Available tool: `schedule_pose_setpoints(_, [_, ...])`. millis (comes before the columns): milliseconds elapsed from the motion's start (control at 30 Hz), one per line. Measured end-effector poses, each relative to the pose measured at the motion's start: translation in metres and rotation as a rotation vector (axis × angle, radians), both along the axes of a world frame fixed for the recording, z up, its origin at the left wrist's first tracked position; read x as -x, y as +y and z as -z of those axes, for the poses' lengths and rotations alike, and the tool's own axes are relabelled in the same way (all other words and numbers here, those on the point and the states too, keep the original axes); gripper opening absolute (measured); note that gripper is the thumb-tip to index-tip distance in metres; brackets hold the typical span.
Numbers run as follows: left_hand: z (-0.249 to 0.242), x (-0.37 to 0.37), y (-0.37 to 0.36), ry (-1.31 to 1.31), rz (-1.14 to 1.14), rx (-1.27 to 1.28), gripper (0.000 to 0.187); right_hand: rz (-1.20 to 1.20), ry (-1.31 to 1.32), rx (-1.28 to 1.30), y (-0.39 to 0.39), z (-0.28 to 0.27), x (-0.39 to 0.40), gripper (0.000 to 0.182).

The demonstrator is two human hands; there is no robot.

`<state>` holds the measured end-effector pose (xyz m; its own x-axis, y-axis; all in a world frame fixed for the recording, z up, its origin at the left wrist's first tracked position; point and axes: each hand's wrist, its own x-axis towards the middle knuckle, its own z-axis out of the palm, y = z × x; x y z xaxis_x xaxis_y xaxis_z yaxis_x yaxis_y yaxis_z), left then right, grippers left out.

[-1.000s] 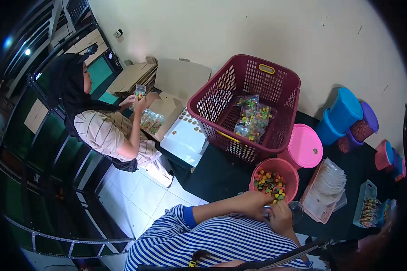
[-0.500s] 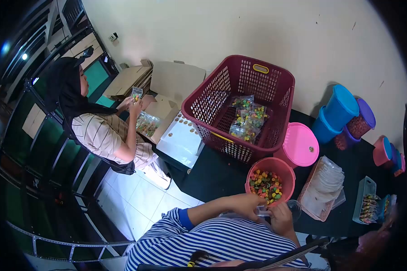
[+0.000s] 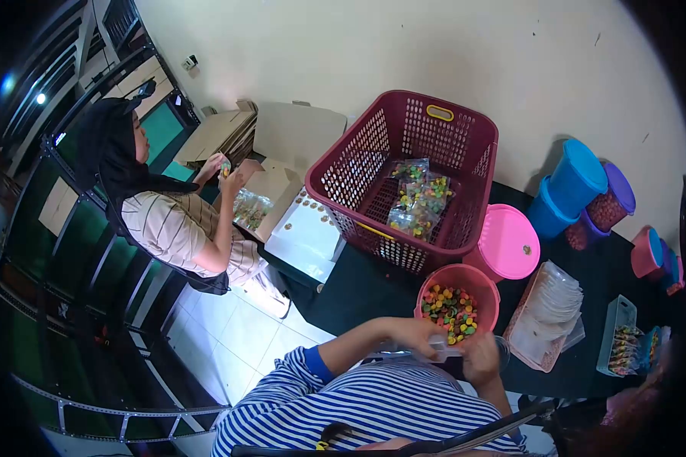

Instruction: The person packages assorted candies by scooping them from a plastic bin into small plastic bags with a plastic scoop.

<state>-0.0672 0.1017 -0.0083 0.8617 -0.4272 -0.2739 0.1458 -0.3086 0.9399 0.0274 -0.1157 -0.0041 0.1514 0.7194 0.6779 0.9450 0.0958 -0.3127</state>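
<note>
Lit evenly around maroon basket [image 3: 443,143], crisp there. Includes glaring lights [image 3: 41,98] far upper left of basket, one bluish, amid dim surroundings. Shows soft shadow on wall [image 3: 320,53], right of basket, behind blue containers [image 3: 577,171]. Glints on white sheet [image 3: 301,250], lower left of basket, and on clear plastic [image 3: 440,344], below basket. Bends metal rack [image 3: 149,421], far lower left, into curves. Blurs far lower right. Blackens in corners.

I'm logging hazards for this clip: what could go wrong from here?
The left hand and right hand hold clear plastic between them; it might slip from the fingers.
The right hand is close to a clear round container and could knock it.
The pink bucket is uncovered right by both hands, so a bump might spill its colourful pieces.
</note>
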Motion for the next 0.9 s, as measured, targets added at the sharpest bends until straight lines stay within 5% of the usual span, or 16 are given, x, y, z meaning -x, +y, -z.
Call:
schedule_pose_setpoints(200, [0.010, 0.002, 0.004, 0.192, -0.109, 0.244, 0.061, 0.122, -0.024, -0.065, -0.005, -0.003, -0.007, 0.007])
schedule_pose_setpoints(267, [0.003, -0.005, -0.007, -0.115, -0.008, -0.032, 0.054, 0.060, -0.021, -0.004, 0.006, 0.009, 0.004, 0.009])
schedule_pose_setpoints(500, [-0.011, -0.003, -0.012, -0.046, -0.029, -0.077, 0.045, -0.061, 0.126, 0.052, 0.011, 0.017, 0.005, 0.012])
schedule_pose_setpoints(667, [0.004, 0.008, 0.025, -0.121, -0.145, -0.041, 0.045, 0.287, -0.016, -0.118, -0.024, 0.006, -0.045, 0.017])
schedule_pose_setpoints(800, [0.035, 0.019, 0.050, -0.101, -0.567, -0.046, 0.046, 0.703, 0.313, -0.202, -0.045, 0.002, -0.063, 0.018])
schedule_pose_setpoints(900, [0.054, 0.022, 0.045, -0.088, -0.879, -0.117, 0.049, 0.717, 0.396, -0.168, -0.045, 0.020, -0.062, 0.017])
